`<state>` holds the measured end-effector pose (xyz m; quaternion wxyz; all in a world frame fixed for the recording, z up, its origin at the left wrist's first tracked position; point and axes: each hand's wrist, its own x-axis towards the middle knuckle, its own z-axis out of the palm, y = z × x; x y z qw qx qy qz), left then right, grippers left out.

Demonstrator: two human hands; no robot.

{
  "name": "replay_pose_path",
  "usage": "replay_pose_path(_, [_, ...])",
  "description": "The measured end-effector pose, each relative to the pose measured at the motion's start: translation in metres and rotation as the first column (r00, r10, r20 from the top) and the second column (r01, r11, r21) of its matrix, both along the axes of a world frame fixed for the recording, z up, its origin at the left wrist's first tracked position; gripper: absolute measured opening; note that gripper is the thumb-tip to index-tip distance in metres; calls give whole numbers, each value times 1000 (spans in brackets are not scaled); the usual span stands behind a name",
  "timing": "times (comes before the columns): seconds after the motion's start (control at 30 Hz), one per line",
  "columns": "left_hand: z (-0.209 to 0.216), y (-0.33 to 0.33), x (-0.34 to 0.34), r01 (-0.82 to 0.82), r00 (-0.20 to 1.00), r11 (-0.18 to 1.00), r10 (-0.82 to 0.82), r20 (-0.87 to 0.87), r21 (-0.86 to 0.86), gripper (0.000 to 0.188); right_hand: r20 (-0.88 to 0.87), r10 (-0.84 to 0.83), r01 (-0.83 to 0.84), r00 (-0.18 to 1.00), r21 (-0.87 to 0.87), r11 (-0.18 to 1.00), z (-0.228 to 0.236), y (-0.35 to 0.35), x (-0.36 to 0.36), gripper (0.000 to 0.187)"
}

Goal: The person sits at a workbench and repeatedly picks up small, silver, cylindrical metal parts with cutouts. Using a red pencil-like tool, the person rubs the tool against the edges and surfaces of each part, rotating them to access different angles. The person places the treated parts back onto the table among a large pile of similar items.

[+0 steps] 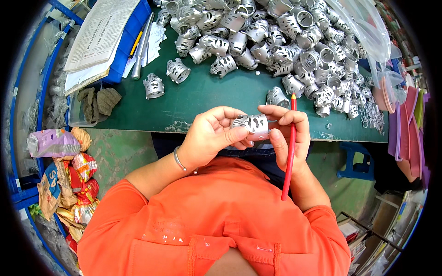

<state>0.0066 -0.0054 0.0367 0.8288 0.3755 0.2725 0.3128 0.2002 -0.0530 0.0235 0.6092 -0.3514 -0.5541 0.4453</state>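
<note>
A short silver metal sleeve with flame-shaped cut-outs is held on its side in front of my body, near the table's front edge. My left hand grips its left end, thumb in front and fingers behind. My right hand is at its right end, thumb and fingertips close around the rim; whether they press on it I cannot tell. A red pencil runs through the right hand's fingers, pale tip up and blunt end down toward my forearm. Another such sleeve stands on the table just beyond that hand.
A big heap of silver sleeves covers the far side of the green table. Two loose sleeves lie left of it. Papers rest on a blue bin, beside grey gloves. A blue stool stands below right.
</note>
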Motion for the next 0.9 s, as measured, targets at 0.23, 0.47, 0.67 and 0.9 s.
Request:
replay_pose_path(0.23, [-2, -2, 4, -80, 996, 992, 78, 33, 96, 39, -18, -10, 8, 1000, -97, 995, -1, 0, -1, 25])
replay_pose_path(0.47, [-10, -4, 6, -150, 989, 952, 139, 59, 266, 46, -32, -11, 8, 999, -95, 995, -7, 0, -3, 28])
replay_pose_path(0.67, [-10, -5, 7, -172, 985, 920, 160, 61, 352, 45, 6, 22, -22, 1000, -65, 998, -5, 3, -1, 33])
replay_pose_path(0.9, [-14, -8, 7, -153, 988, 952, 157, 6, 266, 45, 10, 13, -12, 1000, -68, 998, -9, 1, 2, 37])
